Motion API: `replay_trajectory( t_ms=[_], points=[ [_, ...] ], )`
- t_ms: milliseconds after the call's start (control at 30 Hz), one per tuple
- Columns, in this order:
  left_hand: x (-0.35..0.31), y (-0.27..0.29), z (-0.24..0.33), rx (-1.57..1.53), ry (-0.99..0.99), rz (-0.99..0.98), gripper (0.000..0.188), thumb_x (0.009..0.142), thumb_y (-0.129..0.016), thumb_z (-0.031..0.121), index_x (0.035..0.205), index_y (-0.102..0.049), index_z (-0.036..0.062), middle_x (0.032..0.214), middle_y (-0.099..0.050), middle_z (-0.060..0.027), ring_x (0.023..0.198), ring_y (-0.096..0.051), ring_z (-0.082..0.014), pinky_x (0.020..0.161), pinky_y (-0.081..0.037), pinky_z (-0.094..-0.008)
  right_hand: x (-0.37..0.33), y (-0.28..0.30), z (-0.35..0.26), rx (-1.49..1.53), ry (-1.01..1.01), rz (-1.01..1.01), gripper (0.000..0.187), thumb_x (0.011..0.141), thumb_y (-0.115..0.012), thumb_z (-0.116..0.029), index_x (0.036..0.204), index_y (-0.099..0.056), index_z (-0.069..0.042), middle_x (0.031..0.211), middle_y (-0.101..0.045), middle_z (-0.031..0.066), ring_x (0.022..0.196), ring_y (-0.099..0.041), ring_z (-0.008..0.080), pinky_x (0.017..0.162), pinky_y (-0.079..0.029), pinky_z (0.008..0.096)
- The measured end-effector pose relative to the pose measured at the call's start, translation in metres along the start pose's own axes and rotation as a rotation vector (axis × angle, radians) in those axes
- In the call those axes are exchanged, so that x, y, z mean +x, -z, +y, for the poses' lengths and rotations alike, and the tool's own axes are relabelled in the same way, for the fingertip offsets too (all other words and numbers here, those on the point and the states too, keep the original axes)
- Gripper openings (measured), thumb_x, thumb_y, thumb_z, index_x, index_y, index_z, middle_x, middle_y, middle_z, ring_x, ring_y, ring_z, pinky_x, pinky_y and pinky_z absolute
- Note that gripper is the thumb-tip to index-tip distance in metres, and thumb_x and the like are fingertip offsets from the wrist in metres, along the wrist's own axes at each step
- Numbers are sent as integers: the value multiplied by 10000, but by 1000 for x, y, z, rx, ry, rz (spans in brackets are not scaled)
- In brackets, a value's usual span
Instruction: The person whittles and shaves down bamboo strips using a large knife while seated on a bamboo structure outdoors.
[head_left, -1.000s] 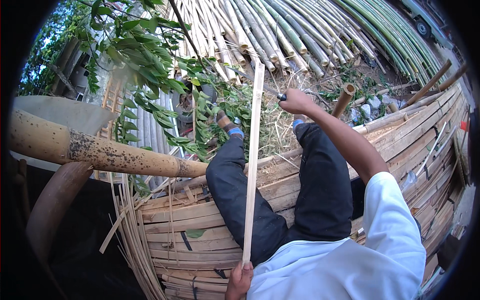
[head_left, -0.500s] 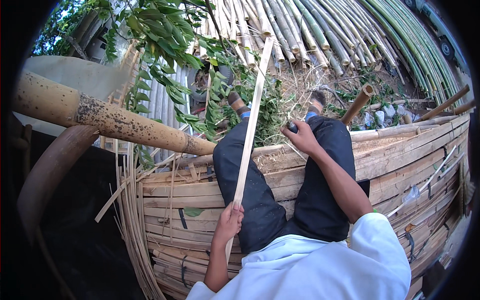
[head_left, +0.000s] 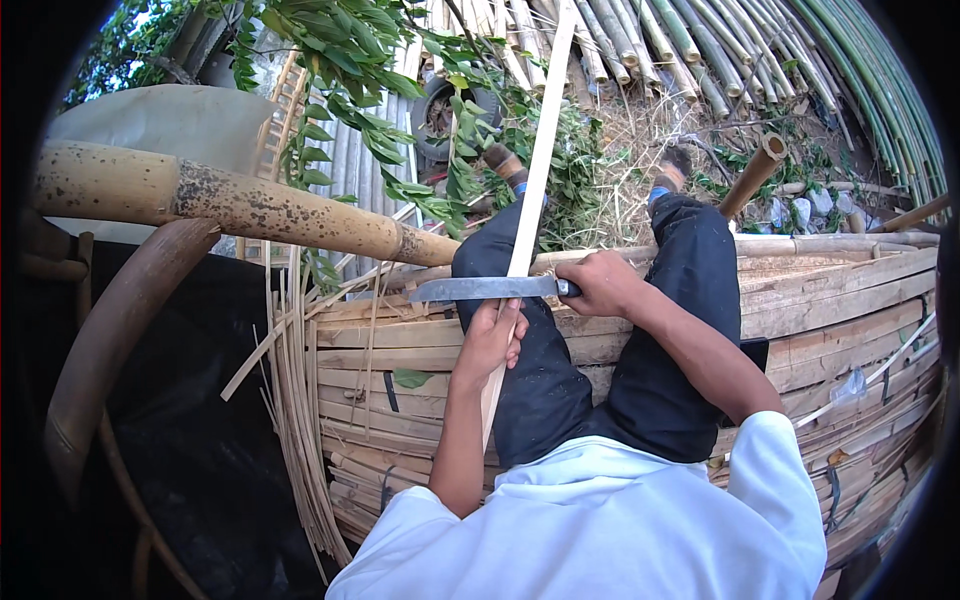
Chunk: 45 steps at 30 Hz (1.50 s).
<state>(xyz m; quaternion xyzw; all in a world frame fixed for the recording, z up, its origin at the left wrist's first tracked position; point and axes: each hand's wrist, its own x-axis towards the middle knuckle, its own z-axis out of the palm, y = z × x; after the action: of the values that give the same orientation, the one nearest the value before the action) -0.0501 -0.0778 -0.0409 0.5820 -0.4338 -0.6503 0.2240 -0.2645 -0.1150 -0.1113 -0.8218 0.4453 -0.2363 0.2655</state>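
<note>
Evidently for steadiness: pale strip [head_left: 538, 170], left hand [head_left: 490, 337] wrapped round it; knife [head_left: 475, 289] crosswise, right hand [head_left: 605, 283] clenched round handle [head_left: 566, 288].

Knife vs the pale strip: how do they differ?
The knife is mostly grey; the strip is pale. The knife, in the right grip, lies crosswise; the strip, in the left grip, runs near to far. The knife is plainly shorter than the strip. Shared: both are narrow and held.
</note>
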Motion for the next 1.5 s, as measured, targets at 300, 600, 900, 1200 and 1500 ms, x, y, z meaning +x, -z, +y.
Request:
replay_trajectory(
  t_ms=[300,600,900,1200,1500],
  points=[
    [13,-5,-4,-38,65,-90,467,1011,-345,505,784,-398,100,537,-357,31,376,-335,-49,323,-300,-197,1,7,-4,-7,-55,-4,243,710,-683,-289,891,-659,-129,645,-633,139,639,-639,359,594,-503,476],
    [10,-10,-11,-95,129,-80,508,981,-341,582,736,-347,137,503,-307,55,358,-289,-33,311,-250,-184,5,2,3,-54,-142,28,180,631,-668,-263,709,-646,-102,585,-597,145,603,-617,373,569,-485,477],
    [1,-6,-14,-187,148,-65,468,1005,-315,537,771,-372,136,492,-285,65,349,-264,-25,302,-234,-182,12,11,14,-126,-203,-13,200,678,-643,-297,715,-675,-103,624,-627,170,635,-642,364,596,-503,473],
    [-19,6,-21,-292,143,-4,464,1010,-315,526,782,-381,126,488,-285,54,346,-251,-29,303,-213,-183,17,20,43,77,-357,74,211,752,-639,-278,827,-680,-85,704,-654,175,701,-640,383,672,-506,484],
    [-4,-7,-19,-218,163,-70,484,999,-306,556,751,-354,143,513,-289,56,352,-234,-29,307,-196,-191,10,1,-8,81,-238,-63,190,686,-632,-271,775,-693,-114,685,-651,167,697,-645,373,658,-514,467]
  ],
)
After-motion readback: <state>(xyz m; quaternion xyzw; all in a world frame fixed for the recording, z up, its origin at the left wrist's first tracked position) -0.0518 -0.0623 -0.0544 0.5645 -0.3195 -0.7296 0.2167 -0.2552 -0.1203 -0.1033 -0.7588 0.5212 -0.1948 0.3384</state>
